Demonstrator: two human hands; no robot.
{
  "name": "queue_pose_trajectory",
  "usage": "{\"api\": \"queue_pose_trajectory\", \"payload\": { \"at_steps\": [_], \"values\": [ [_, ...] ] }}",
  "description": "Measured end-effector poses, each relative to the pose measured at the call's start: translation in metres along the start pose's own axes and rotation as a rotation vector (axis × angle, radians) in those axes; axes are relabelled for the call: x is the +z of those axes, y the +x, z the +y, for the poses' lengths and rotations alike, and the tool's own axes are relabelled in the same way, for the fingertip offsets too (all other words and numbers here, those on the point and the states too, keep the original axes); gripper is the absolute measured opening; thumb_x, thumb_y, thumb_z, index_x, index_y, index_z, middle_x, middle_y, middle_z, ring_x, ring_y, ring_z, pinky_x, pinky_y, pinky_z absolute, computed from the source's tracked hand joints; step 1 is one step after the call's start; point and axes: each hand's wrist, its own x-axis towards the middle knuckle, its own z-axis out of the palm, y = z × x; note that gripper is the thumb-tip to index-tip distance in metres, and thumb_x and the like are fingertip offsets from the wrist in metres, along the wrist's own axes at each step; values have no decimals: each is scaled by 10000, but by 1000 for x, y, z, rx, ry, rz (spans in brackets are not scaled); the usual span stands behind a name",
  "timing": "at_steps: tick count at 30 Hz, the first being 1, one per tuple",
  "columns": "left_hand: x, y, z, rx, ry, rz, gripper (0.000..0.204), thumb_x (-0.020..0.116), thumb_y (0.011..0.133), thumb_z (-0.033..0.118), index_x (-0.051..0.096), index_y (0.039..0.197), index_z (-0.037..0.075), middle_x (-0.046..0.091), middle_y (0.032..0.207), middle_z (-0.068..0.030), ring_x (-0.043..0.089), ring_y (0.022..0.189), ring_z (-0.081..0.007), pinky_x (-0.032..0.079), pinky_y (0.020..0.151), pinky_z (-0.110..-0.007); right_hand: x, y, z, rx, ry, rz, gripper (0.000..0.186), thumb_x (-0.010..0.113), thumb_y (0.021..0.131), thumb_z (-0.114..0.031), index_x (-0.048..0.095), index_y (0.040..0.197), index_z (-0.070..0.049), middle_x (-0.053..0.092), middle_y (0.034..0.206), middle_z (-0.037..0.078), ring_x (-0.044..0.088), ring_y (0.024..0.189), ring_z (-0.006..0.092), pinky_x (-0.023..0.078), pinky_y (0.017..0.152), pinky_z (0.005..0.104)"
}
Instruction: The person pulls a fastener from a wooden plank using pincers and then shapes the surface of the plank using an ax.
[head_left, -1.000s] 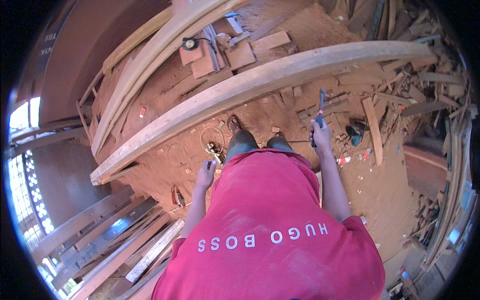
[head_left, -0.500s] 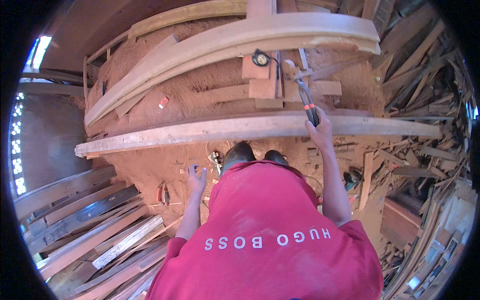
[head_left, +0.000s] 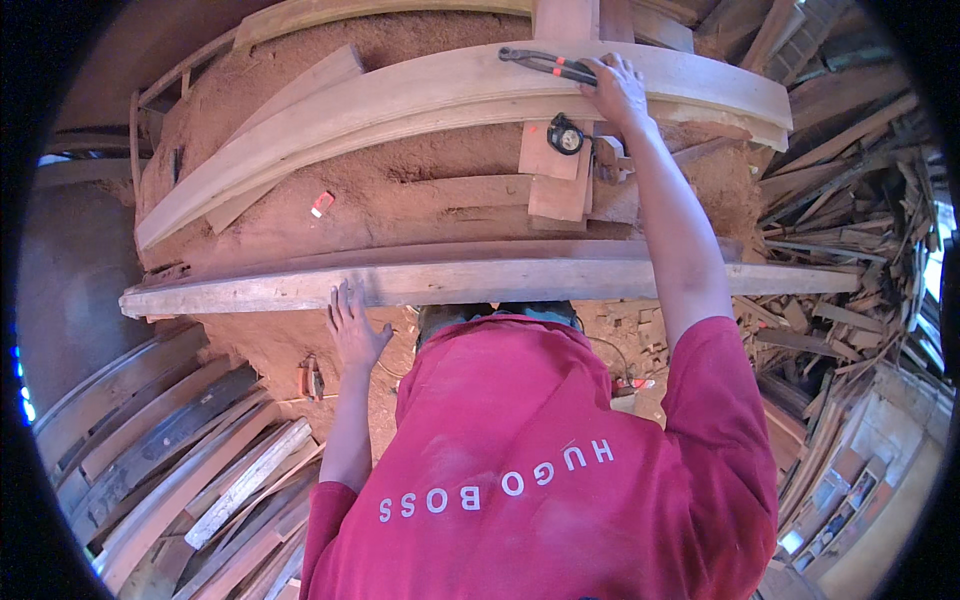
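My right hand (head_left: pixel 618 92) reaches far forward, its fingers on the dark handles of a pair of pliers (head_left: pixel 547 63) with orange bands. The pliers lie across the top of a long curved wooden beam (head_left: pixel 430 95), jaws pointing left. My left hand (head_left: pixel 354 325) is open with its fingers spread and holds nothing. Its fingertips are at the near edge of a straight wooden beam (head_left: pixel 450 282) in front of me; whether they touch it I cannot tell. A round black gauge-like object (head_left: pixel 565 136) sits on small wood blocks (head_left: pixel 556 190) beside the curved beam.
A small red-and-white object (head_left: pixel 322 204) lies on the sawdust between the beams. Stacked planks (head_left: pixel 190 440) fill the lower left, with an orange-handled tool (head_left: pixel 312 380) near them. Scrap wood (head_left: pixel 840 180) is heaped along the right.
My right hand has carried the pliers forward and left from above the near beam onto the curved beam. My left hand has moved forward toward the near beam, and my body leans farther forward.
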Motion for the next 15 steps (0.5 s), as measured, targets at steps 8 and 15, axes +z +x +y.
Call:
{"api": "queue_pose_trajectory", "payload": {
  "at_steps": [8, 15],
  "values": [
    [-1, 46, 26, 176, 81, -218, 1194, 876, 639, 326, 152, 1579, 198, 194, 1617, -120, 99, 1516, -334, 101, 1224, -547, 14, -138, -25, -336, 209, -63, 642, 746, 793, -378, 545, 1329, -88, 481, 1359, 256, 461, 1243, 447, 371, 1045, 564],
    [25, 67, 16, 374, 181, -119, 808, 788, 643, 187, 442, 1358, 39, 523, 1284, -165, 460, 1275, -340, 301, 1137, -483, 25, -284, -58, -255, 111, -643, 1147, 848, 615, -534, 303, 1528, -102, 489, 1395, 186, 470, 1278, 364, 340, 1084, 526]
  ]
}}
